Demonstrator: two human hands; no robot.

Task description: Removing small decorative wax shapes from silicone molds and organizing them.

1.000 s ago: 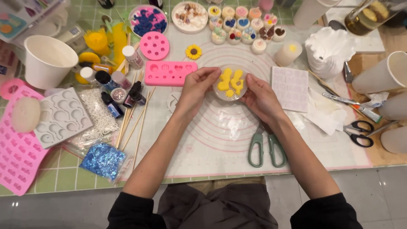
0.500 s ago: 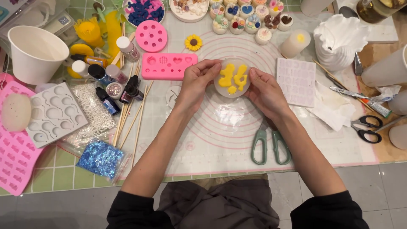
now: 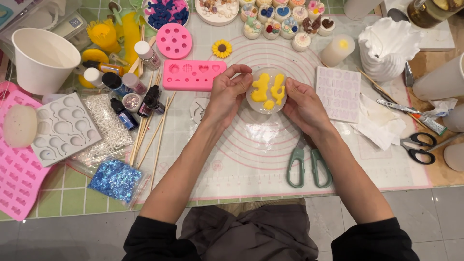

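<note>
At the mat's (image 3: 251, 159) centre, the left hand (image 3: 226, 96) and right hand (image 3: 302, 104) pinch a round clear mould (image 3: 267, 92) by its rim. Bare mat lies nearer; the mould's underside is hidden, perhaps lifted.

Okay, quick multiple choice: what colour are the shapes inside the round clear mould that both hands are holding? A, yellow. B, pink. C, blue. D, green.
A: the round clear mould, held between the left hand and the right hand over the white mat, has yellow shapes sitting in it.
</note>
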